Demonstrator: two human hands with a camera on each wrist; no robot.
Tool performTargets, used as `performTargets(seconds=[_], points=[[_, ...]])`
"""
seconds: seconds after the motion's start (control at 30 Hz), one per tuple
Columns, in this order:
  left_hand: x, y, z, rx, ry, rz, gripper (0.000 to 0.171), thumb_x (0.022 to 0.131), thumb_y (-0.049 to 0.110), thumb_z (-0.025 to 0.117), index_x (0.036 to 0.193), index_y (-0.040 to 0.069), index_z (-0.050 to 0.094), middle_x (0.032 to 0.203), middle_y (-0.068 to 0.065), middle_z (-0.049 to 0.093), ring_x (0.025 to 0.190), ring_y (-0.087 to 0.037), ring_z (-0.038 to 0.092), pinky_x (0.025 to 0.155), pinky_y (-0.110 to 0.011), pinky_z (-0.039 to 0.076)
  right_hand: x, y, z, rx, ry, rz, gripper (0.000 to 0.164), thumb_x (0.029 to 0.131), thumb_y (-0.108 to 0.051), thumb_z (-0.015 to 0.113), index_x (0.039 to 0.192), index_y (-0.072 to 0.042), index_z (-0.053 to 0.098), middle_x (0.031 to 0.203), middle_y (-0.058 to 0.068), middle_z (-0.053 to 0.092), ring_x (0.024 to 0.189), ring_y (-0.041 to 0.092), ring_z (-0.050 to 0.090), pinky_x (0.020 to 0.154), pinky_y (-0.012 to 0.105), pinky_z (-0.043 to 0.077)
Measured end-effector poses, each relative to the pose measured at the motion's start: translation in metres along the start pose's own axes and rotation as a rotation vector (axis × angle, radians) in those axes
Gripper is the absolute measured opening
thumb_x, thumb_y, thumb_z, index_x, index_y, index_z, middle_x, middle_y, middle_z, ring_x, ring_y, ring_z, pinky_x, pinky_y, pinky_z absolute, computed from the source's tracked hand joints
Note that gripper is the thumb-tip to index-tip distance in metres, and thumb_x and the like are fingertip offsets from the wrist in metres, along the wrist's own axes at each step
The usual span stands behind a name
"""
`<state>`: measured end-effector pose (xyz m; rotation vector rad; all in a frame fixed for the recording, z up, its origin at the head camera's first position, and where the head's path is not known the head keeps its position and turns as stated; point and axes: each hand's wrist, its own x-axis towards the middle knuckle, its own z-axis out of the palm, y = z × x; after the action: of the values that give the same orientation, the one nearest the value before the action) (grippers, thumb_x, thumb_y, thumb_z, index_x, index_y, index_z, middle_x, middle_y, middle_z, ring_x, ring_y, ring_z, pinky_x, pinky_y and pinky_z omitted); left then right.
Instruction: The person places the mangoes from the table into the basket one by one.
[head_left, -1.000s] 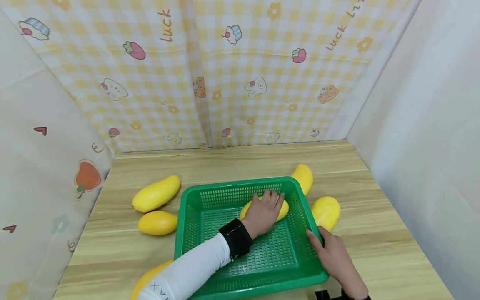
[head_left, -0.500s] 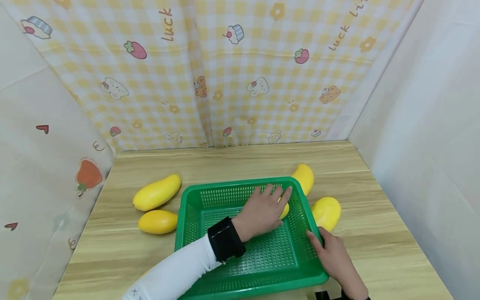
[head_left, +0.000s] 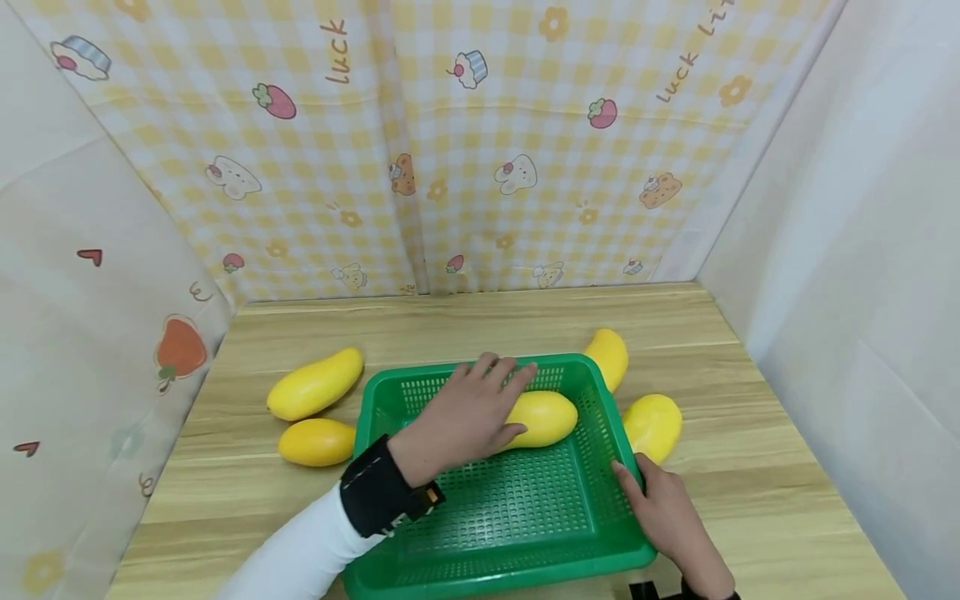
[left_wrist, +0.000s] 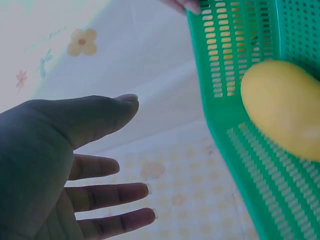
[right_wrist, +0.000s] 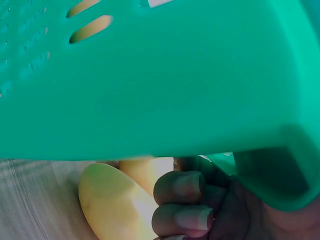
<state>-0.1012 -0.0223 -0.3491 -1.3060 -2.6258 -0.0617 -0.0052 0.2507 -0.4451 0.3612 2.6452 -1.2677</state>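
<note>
A yellow mango (head_left: 546,418) lies in the green plastic basket (head_left: 495,577), near its back right corner. My left hand (head_left: 467,410) hovers over the basket's back left part and hides the mango's left end in the head view. With its thumb and fingers spread, the left hand (left_wrist: 45,170) holds nothing and stands apart from that mango (left_wrist: 285,107) in the left wrist view. At the basket's right side, my right hand (head_left: 669,510) grips the rim, thumb on the inside. Its fingers (right_wrist: 182,217) curl under the rim in the right wrist view.
Two mangoes, one longer (head_left: 315,383) and one shorter (head_left: 317,442), lie left of the basket on the wood-grain table (head_left: 765,467). Another two (head_left: 609,358) lie against its right side. A checked cloth (head_left: 480,208) hangs behind, and white walls (head_left: 862,250) stand at both sides.
My left hand has let go of the mango in the basket and moved left and up off it. That mango stays in place. My right hand keeps its grip on the rim.
</note>
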Motion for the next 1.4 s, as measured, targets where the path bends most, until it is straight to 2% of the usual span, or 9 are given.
performTargets(seconds=[0.17, 0.37, 0.53, 0.7, 0.9, 0.97, 1.23, 1.4], points=[[-0.025, -0.021, -0.007, -0.085, 0.071, -0.059, 0.066, 0.089, 0.040, 0.067, 0.141, 0.007, 0.043, 0.130, -0.015, 0.050, 0.119, -0.032, 0.046, 0.090, -0.046, 0.045, -0.001, 0.000, 0.000, 0.005, 0.004, 0.001, 0.044, 0.099, -0.044, 0.046, 0.106, -0.002, 0.058, 0.073, 0.004, 0.060, 0.057, 0.015, 0.061, 0.049, 0.027, 0.051], [-0.055, -0.044, -0.007, -0.041, 0.148, -0.102, 0.062, 0.087, 0.035, 0.071, 0.134, 0.003, 0.048, 0.124, -0.017, 0.052, 0.114, -0.033, 0.049, 0.086, -0.046, 0.047, -0.001, 0.000, 0.000, 0.025, 0.000, 0.013, 0.044, 0.099, -0.044, 0.047, 0.106, -0.002, 0.059, 0.073, 0.005, 0.061, 0.057, 0.015, 0.061, 0.049, 0.028, 0.052], [-0.076, -0.059, -0.007, -0.072, 0.174, -0.161, 0.060, 0.086, 0.030, 0.072, 0.133, 0.001, 0.049, 0.123, -0.019, 0.053, 0.113, -0.034, 0.049, 0.085, -0.049, 0.047, -0.001, 0.001, -0.001, 0.031, 0.010, 0.009, 0.043, 0.099, -0.043, 0.048, 0.106, -0.002, 0.059, 0.073, 0.005, 0.061, 0.057, 0.015, 0.061, 0.049, 0.028, 0.051], [-0.101, -0.075, 0.001, -0.093, 0.184, -0.277, 0.062, 0.083, 0.026, 0.075, 0.132, -0.001, 0.048, 0.122, -0.021, 0.052, 0.110, -0.037, 0.049, 0.078, -0.051, 0.047, -0.001, 0.001, -0.001, 0.022, 0.020, -0.015, 0.042, 0.099, -0.042, 0.048, 0.106, -0.002, 0.060, 0.074, 0.004, 0.061, 0.057, 0.014, 0.061, 0.049, 0.027, 0.051], [-0.127, -0.084, 0.015, -0.076, 0.226, -0.350, 0.066, 0.078, 0.020, 0.079, 0.131, -0.004, 0.046, 0.118, -0.023, 0.052, 0.103, -0.040, 0.049, 0.071, -0.049, 0.046, -0.001, 0.002, 0.000, 0.019, 0.020, -0.023, 0.043, 0.099, -0.043, 0.048, 0.106, -0.002, 0.059, 0.073, 0.004, 0.061, 0.057, 0.014, 0.060, 0.049, 0.027, 0.051], [-0.134, -0.085, 0.019, -0.082, 0.224, -0.382, 0.065, 0.079, 0.018, 0.078, 0.130, -0.005, 0.046, 0.117, -0.024, 0.052, 0.103, -0.041, 0.049, 0.071, -0.051, 0.046, -0.001, 0.002, 0.001, 0.029, 0.016, -0.017, 0.044, 0.099, -0.044, 0.048, 0.106, -0.002, 0.059, 0.073, 0.004, 0.061, 0.057, 0.014, 0.060, 0.048, 0.027, 0.051], [-0.163, -0.090, 0.034, -0.109, 0.135, -0.509, 0.063, 0.078, 0.015, 0.079, 0.127, -0.008, 0.048, 0.116, -0.027, 0.051, 0.104, -0.045, 0.048, 0.080, -0.056, 0.044, 0.001, 0.003, 0.002, 0.024, 0.005, -0.011, 0.044, 0.099, -0.044, 0.048, 0.106, -0.002, 0.058, 0.072, 0.005, 0.060, 0.056, 0.015, 0.061, 0.048, 0.027, 0.051], [-0.174, -0.094, 0.045, -0.113, 0.035, -0.546, 0.067, 0.075, 0.018, 0.082, 0.127, -0.007, 0.049, 0.114, -0.027, 0.052, 0.101, -0.045, 0.049, 0.074, -0.055, 0.045, 0.001, 0.003, 0.000, 0.003, 0.001, -0.004, 0.044, 0.099, -0.045, 0.047, 0.105, -0.003, 0.058, 0.072, 0.004, 0.059, 0.057, 0.015, 0.060, 0.049, 0.028, 0.051]])
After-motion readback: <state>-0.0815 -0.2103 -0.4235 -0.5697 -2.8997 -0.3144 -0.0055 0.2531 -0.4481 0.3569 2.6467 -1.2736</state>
